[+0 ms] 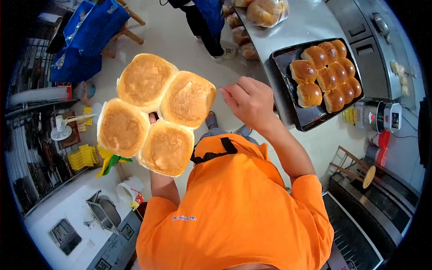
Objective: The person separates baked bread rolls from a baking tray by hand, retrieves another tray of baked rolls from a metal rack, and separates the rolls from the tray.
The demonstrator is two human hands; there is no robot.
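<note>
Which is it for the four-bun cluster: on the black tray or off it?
Off: the four-bun cluster rests on the left hand, partly visible through the central gap, well apart from the black tray.

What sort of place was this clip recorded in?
Likely a bakery or similar kitchen: a black baking tray of glossy-topped buns rests on a metal worktop, with plastic-bagged bread beyond it, and four joined buns are held up.
</note>
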